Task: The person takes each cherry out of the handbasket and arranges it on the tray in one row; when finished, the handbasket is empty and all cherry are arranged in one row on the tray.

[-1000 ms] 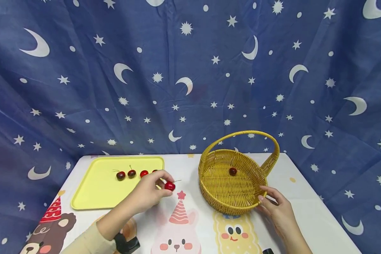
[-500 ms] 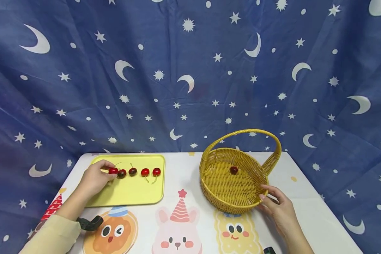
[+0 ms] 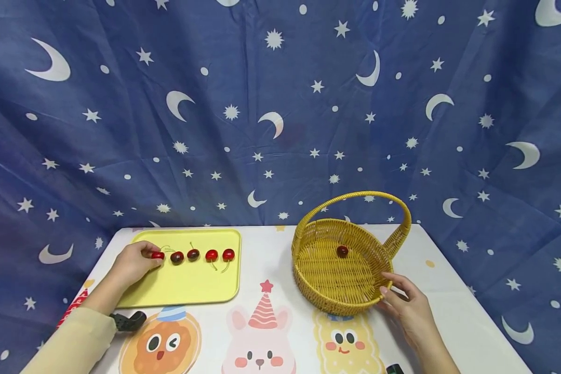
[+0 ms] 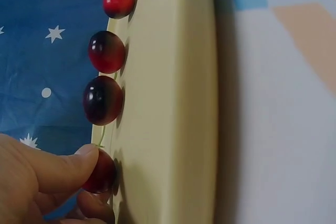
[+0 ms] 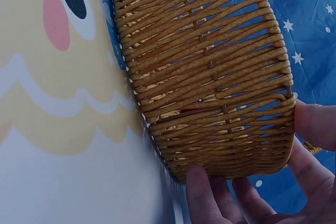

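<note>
On the yellow tray (image 3: 187,288), my left hand (image 3: 133,264) pinches a red cherry (image 3: 157,255) between thumb and fingers at the left end of a row. Beside it lie two dark cherries (image 3: 177,257) and two bright red ones (image 3: 211,255), stems attached. In the left wrist view, my thumb presses on the held cherry (image 4: 102,172), low over the tray's surface. My right hand (image 3: 409,306) grips the rim of the wicker basket (image 3: 304,285) at its right front, thumb and fingers on either side of the wall. One dark cherry (image 3: 343,252) sits inside the basket.
The basket's tall arched handle (image 3: 355,196) rises over its opening. A white cloth with cartoon animals (image 3: 262,343) covers the table. Behind it hangs a blue curtain (image 3: 280,104) with moons and stars.
My left hand has carried the cherry from between tray and basket leftward to the left end of the row on the tray. My right hand stays on the basket rim.
</note>
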A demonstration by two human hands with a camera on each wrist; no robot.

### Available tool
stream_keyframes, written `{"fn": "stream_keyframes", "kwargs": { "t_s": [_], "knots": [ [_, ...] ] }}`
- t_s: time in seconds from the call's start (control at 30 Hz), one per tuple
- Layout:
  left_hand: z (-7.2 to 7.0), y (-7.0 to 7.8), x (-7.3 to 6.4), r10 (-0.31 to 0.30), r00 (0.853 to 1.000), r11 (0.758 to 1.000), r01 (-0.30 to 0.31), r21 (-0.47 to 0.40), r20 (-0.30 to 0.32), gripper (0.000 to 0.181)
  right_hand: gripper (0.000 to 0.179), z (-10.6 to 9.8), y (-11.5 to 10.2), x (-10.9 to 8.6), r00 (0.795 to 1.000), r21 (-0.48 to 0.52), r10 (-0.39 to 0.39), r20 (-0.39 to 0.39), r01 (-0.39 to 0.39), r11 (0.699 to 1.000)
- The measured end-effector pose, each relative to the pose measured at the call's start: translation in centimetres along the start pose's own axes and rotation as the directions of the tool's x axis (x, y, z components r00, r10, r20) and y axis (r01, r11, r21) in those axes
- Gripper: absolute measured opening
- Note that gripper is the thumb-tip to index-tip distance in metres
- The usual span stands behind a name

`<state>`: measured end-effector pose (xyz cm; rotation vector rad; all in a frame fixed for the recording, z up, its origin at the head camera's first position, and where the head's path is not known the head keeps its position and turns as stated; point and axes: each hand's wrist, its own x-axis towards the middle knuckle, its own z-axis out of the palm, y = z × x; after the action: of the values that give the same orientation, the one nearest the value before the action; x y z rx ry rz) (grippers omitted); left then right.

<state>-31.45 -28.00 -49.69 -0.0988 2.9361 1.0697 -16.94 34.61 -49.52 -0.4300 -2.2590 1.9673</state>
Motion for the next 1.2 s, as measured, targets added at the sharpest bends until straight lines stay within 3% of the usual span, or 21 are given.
{"fn": "stream_keyframes", "kwargs": {
  "t_s": [0.47,0.67,0.8,0.97,1.1,1.2],
  "knots": [
    [-0.5,0.3,-0.2,-0.011,0.999,1.0,0.012,-0.005,0.035,0.042,0.052,0.1,0.0,0.0,1.0,0.007,-0.005,0.0,0.005,1.0],
    [-1.3,1.1,-0.6,0.023,0.999,1.0,-0.023,0.0,0.045,0.049,0.052,0.1,0.0,-0.2,1.0,0.012,-0.015,0.004,0.015,1.0],
    [-1.1,3.5,-1.8,0.068,0.997,0.998,-0.068,0.004,0.045,0.051,0.052,0.1,-0.1,-0.1,1.0,0.011,-0.014,0.009,0.014,1.0],
    [0.4,8.3,-3.8,0.155,0.986,0.986,-0.152,-0.061,0.059,0.049,0.052,0.1,-0.2,-0.1,1.0,0.009,-0.008,0.002,0.008,1.0],
    [2.1,12.6,-5.7,0.22,0.969,0.964,-0.199,-0.178,0.109,0.048,0.054,0.1,-0.2,-0.1,1.0,0.006,-0.01,0.003,0.01,1.0],
    [3.8,15.6,-7.0,0.29,0.946,0.933,-0.247,-0.261,0.142,0.046,0.053,0.2,-0.2,-0.1,1.0,0.005,-0.015,0.006,0.015,1.0]
  ]
}}
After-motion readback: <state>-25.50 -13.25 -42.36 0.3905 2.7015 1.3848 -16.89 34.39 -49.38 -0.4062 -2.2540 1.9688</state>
